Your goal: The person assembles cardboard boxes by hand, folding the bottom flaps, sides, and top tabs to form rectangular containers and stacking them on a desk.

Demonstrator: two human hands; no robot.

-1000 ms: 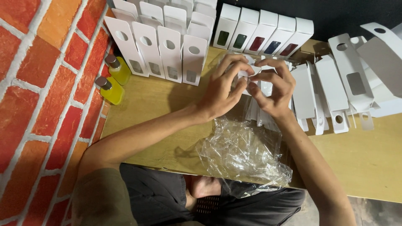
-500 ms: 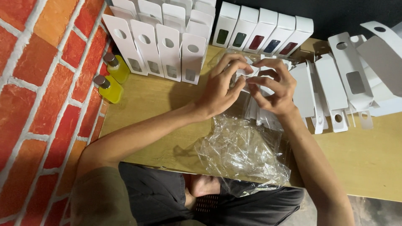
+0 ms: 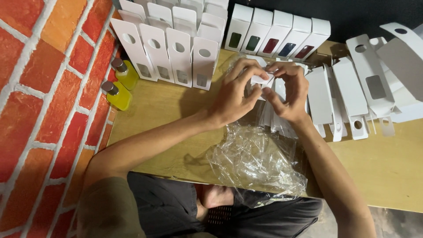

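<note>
Both hands meet over the middle of the tabletop, working one small white carton between them. The left hand curls around the carton's left side, its fingers bent over the top edge and the thumb pressing from below. The right hand closes on the carton's right side, fingertips pinching a flap toward the left hand. So both hands are clamped on the same carton, held just above the tabletop, over a pile of flat white blanks.

Just in front of the hands, nearer the person, lies a crumpled sheet of clear plastic wrap, reaching to the tabletop's near edge. To the right of the hands, more flat cartons with cut-out windows and hang holes lie fanned out, overlapping one another.

Behind the hands, to the left, a block of upright white cartons stands in rows, each with a round hole near the top and a small window lower down. Behind the hands, to the right, a row of five filled cartons leans together, with dark, green, red and blue showing through their windows.

At the far left, against a red brick wall, two yellow bottles with metal caps lie side by side on the tabletop. The person's dark-clothed lap shows below the tabletop's edge.
</note>
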